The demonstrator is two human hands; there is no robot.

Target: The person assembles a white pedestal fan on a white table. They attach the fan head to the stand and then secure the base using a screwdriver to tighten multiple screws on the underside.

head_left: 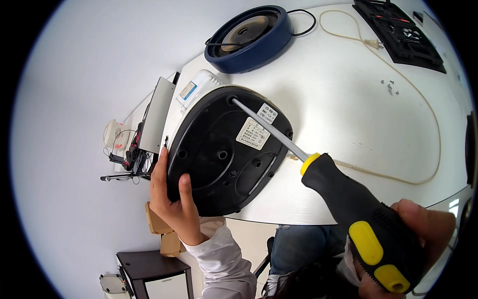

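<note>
My left hand (177,199) holds the lower left edge of a black appliance base (206,164), thumb on its underside and fingers round the rim. The base is tilted with its underside facing me and carries two pale labels and several recessed screw holes. In my right hand (425,226) is a large screwdriver (343,192) with a black and yellow handle and a long grey shaft. Its tip sits in the hole near the base's upper edge; the tip itself is hidden there. A white part (199,87) of the appliance shows behind the base.
Several small screws (390,88) lie on the white table (338,114). A cream cord with a plug (372,44) loops across the right side. A dark blue round device (249,42) with a black cable stands at the back. An open black tool case (403,37) lies far right.
</note>
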